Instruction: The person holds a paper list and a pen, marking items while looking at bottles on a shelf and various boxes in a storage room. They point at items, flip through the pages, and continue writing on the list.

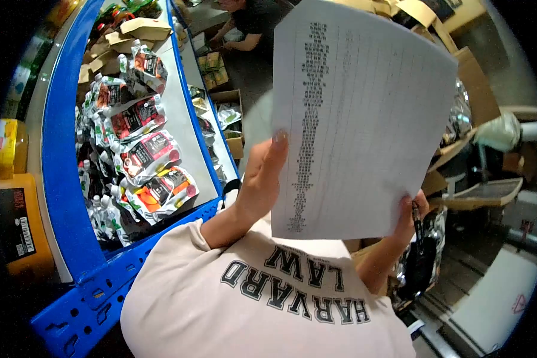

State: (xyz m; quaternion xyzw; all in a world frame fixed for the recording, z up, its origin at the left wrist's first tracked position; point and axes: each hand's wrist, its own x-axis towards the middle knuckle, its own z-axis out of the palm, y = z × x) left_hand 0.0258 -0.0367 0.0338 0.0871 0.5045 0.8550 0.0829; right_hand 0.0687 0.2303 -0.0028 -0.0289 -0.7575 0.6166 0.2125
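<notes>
A large white printed sheet of paper (364, 125) is held up in front of me, with a column of dark print along its left side and faint ruled lines across the rest. My left hand (262, 179) grips its left edge, thumb on the front and the other fingers hidden behind. At the lower right corner, my right hand (413, 216) pinches the sheet with its thumb in front. A black pen (417, 230) sticks out downward from that same hand.
On my left, a blue-edged shelf (188, 107) carries rows of spouted pouches (152, 152) and torn cardboard. Orange bottles (27, 221) stand beyond it. Open cartons (480, 194) and silvery packs crowd the right. Another person (250, 30) bends near boxes at the back.
</notes>
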